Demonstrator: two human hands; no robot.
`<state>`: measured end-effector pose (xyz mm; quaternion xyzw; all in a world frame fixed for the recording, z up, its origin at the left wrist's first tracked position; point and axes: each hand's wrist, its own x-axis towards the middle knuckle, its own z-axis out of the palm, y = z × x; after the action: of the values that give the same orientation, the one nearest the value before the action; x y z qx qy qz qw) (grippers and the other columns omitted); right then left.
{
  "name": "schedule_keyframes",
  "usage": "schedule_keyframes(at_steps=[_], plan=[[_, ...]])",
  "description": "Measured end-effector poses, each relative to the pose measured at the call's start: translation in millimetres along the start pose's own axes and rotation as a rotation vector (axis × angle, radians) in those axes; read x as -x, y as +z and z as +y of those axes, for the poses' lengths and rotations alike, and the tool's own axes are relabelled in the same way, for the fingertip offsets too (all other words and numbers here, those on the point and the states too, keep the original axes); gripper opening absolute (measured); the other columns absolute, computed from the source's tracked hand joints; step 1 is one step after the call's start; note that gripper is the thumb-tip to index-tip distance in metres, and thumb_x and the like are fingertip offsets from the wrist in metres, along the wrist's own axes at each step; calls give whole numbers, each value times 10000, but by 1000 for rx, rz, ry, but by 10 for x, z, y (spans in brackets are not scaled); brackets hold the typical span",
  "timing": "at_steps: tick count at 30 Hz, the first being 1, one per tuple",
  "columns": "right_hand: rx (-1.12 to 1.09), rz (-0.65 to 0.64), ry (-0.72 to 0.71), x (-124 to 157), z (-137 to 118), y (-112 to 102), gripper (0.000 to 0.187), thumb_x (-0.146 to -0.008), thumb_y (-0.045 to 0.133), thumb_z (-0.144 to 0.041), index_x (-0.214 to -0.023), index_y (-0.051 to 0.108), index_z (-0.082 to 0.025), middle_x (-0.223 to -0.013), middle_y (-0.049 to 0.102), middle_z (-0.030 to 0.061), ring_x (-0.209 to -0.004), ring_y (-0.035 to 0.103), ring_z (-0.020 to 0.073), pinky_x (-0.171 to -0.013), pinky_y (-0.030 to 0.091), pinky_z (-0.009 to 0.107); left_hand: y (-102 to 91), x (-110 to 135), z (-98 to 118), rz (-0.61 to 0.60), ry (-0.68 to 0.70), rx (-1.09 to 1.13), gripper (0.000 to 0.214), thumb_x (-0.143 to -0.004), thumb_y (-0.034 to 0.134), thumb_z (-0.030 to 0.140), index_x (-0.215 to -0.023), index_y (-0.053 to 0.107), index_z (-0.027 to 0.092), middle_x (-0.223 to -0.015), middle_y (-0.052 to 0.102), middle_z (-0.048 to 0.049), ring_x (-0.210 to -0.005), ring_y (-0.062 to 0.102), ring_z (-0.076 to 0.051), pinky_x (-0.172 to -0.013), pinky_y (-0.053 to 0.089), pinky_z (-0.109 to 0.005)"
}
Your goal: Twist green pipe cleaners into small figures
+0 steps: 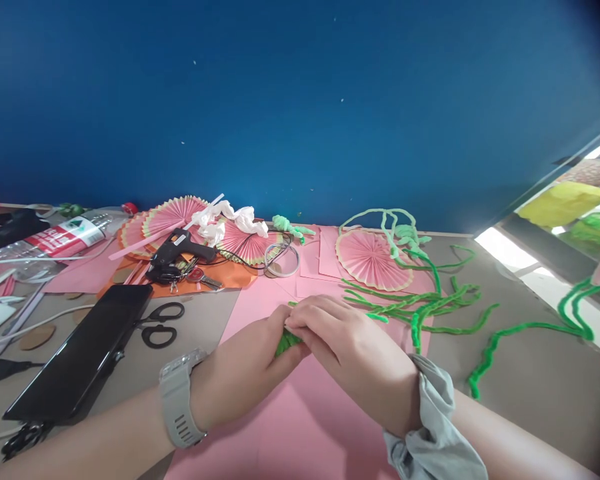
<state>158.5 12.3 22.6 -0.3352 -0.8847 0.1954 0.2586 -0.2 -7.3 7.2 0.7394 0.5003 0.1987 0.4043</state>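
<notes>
My left hand (253,353), with a grey watch on its wrist, is closed around a bunched green pipe cleaner (286,343). From the right, my right hand (347,343) curls over the same piece, its fingertips meeting the left hand's fingers. Only a little of the green shows between the hands; the rest is covered. Both hands are over pink paper (280,427). Several loose green pipe cleaners (445,307) lie just beyond and to the right of my right hand. A grey scrunchie (433,420) circles my right wrist.
To the left lie a phone (80,353), black-handled scissors (160,327), a hot glue gun (177,252) and a plastic bottle (65,240). Pleated pink paper fans (373,260) line the back, near a blue partition (300,113). A tape roll (281,260) lies among them.
</notes>
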Motion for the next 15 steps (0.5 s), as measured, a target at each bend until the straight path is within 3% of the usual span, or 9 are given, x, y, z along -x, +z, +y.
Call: schedule_keyframes(at_steps=[4, 7, 9, 12, 15], plan=[[-60, 0, 48, 9, -35, -10, 202, -826, 431, -48, -883, 578, -175, -851, 565, 32, -768, 530, 123, -694, 435, 239, -11, -29, -61, 56, 10, 131, 143, -881, 362, 336, -840, 422, 214, -765, 505, 16, -696, 496, -146, -614, 366, -276], [-127, 95, 93, 13, -45, -58, 298, -844, 418, -52, -1077, 501, -219, -995, 553, 23, -906, 524, 110, -788, 418, 217, -46, -45, -66, 133, 25, 177, 174, -892, 337, 371, -927, 412, 218, -821, 498, 2, -762, 485, -148, -657, 377, -276], [-139, 157, 120, 18, -44, -96, 279, -854, 435, -89, -1092, 473, -229, -1051, 535, 24, -959, 509, 114, -824, 403, 219, -71, -48, -53, 216, 50, 173, 170, -896, 339, 360, -964, 409, 221, -859, 484, -6, -798, 467, -148, -702, 372, -283], [-126, 131, 199, 34, -43, -139, 147, -870, 440, -142, -972, 504, -225, -877, 572, -10, -753, 535, 87, -687, 414, 192, -88, -38, -40, 285, 75, 120, 156, -886, 370, 360, -912, 411, 212, -807, 449, 2, -736, 431, -142, -680, 359, -287], [-139, 83, 154, 52, -56, -151, 135, -875, 422, -130, -918, 516, -216, -789, 569, -28, -649, 506, 66, -608, 388, 177, -73, -18, -60, 263, 103, 98, 171, -883, 372, 366, -825, 382, 205, -744, 402, 16, -669, 389, -132, -628, 342, -279]])
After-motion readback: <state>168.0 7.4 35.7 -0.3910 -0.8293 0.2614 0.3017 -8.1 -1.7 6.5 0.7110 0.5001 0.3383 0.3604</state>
